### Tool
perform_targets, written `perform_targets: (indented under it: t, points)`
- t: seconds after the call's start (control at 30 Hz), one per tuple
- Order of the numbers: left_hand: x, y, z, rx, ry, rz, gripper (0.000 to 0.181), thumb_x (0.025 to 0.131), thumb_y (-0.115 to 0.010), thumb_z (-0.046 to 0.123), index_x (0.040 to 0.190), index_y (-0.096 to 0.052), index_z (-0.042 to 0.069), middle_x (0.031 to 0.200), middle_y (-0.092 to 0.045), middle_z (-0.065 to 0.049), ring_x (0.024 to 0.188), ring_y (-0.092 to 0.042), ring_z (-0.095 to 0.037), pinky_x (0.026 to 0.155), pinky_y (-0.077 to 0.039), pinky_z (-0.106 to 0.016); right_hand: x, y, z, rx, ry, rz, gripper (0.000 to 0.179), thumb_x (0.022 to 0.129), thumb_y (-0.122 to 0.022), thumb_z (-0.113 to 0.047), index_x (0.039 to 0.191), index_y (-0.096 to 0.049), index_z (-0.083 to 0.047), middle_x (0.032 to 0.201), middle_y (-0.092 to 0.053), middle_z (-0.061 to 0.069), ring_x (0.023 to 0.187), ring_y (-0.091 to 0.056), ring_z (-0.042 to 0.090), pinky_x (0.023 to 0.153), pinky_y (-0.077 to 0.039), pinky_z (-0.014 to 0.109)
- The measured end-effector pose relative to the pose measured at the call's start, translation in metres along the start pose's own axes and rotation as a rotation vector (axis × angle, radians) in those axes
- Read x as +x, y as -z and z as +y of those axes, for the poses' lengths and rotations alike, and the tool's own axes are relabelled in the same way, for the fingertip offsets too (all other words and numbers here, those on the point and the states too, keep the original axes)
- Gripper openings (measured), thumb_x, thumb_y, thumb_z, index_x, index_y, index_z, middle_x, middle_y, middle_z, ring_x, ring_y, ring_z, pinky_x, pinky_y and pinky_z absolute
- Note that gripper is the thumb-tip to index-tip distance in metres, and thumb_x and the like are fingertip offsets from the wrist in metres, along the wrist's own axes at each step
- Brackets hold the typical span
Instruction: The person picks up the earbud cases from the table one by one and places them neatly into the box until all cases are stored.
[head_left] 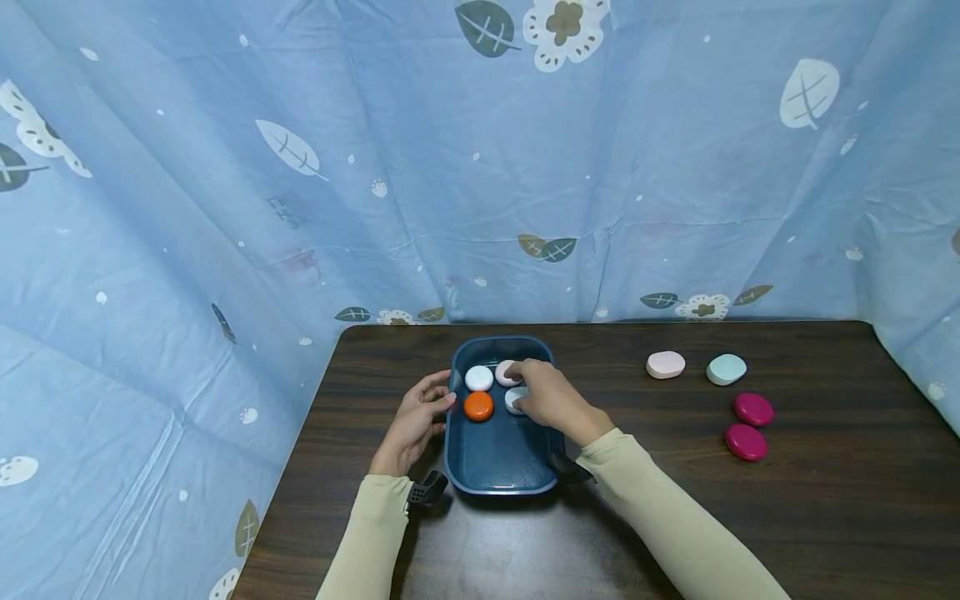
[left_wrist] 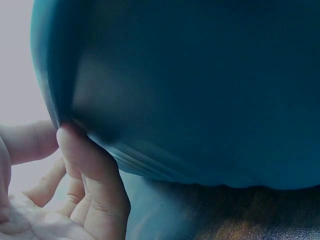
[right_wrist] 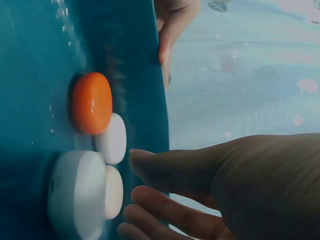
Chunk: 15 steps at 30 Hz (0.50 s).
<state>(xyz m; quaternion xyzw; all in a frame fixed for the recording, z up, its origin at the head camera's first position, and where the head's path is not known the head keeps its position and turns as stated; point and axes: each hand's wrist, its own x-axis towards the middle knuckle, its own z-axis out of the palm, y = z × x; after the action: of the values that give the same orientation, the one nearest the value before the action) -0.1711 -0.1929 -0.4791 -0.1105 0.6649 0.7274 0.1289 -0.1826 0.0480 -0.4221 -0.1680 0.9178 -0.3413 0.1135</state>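
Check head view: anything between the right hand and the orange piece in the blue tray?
Yes. In the head view, the pale rounded piece lies between the right hand and the orange piece, inside the blue tray. Nothing else visible stands there.

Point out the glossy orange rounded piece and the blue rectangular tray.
Glossy orange rounded piece (head_left: 478, 407): head view, middle of its top.
Blue rectangular tray (head_left: 498, 458): head view, bare floor near the front.

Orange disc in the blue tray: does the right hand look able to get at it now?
Probably yes. The right hand is over the blue tray and the orange disc lies uncovered; the pale disc between them looks low enough to reach over.
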Motion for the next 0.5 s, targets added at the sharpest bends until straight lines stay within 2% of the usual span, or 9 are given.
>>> perform_targets:
  t: [0.17,0.33,0.5]
  points:
    - [0.001,0.000,-0.001,-0.006,0.000,-0.002,0.046,0.105,-0.061,0.004,0.150,-0.055,0.009,0.106,-0.058,-0.003,0.082,-0.057,-0.016,0.059,-0.049,-0.025,-0.010,0.009,0.010,0.067,0.035,0.059,0.042,0.094,-0.075,0.003,0.135,-0.066,0.003,0.136,-0.066,0.019,0.125,-0.064,0.037,0.104,-0.054,0.050]
    - [0.001,0.000,-0.001,-0.011,0.003,-0.001,0.046,0.105,-0.062,0.004,0.150,-0.055,0.009,0.106,-0.058,-0.003,0.083,-0.057,-0.015,0.060,-0.049,-0.025,-0.024,0.021,0.024,0.071,0.076,0.158,0.040,0.094,-0.076,0.001,0.133,-0.068,0.002,0.131,-0.067,0.019,0.117,-0.067,0.037,0.098,-0.057,0.051]
    - [0.001,0.001,0.000,-0.010,0.004,0.000,0.046,0.105,-0.062,0.004,0.150,-0.055,0.009,0.107,-0.057,-0.004,0.084,-0.057,-0.016,0.062,-0.050,-0.026,-0.040,0.035,0.044,0.086,0.095,0.268,0.039,0.092,-0.076,0.005,0.130,-0.068,0.003,0.130,-0.067,0.022,0.118,-0.066,0.041,0.097,-0.055,0.058]
